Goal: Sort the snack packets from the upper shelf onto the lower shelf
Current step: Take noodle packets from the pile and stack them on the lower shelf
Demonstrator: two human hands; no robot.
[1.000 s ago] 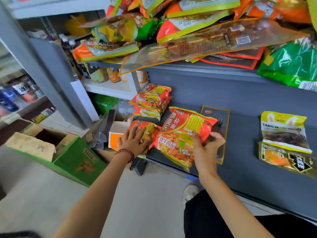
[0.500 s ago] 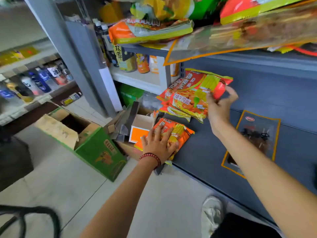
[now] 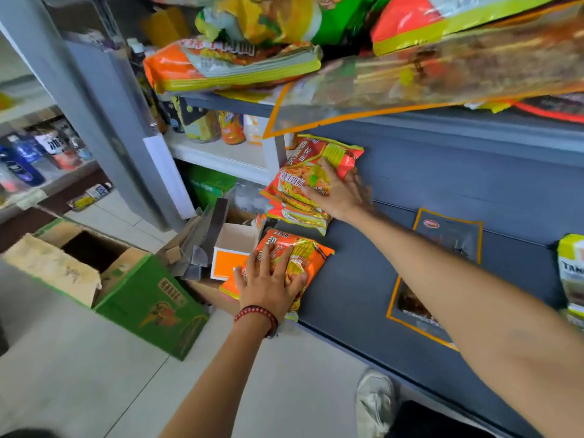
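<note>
A stack of red-orange noodle packets (image 3: 295, 184) leans against the back wall at the left end of the dark lower shelf (image 3: 357, 279). My right hand (image 3: 338, 192) rests on the top packet of that stack, fingers spread over its front. In front of it lies another orange noodle packet (image 3: 297, 251) at the shelf's left corner, and my left hand (image 3: 271, 284) presses flat on it with straight fingers. The upper shelf (image 3: 442, 128) is heaped with more packets, among them an orange one (image 3: 227, 66) and a long clear packet (image 3: 442, 80) that overhangs its edge.
A clear packet with an orange border (image 3: 442, 248) lies flat on the lower shelf to the right. A yellow-white packet (image 3: 572, 267) sits at the far right. On the floor to the left stand an open green carton (image 3: 136, 298) and small boxes (image 3: 230, 251). My shoe (image 3: 376, 399) shows below.
My right hand lifted the large noodle packet from the shelf's middle, carried it left and set it on the stack by the back wall. My left hand stayed on the front packet.
</note>
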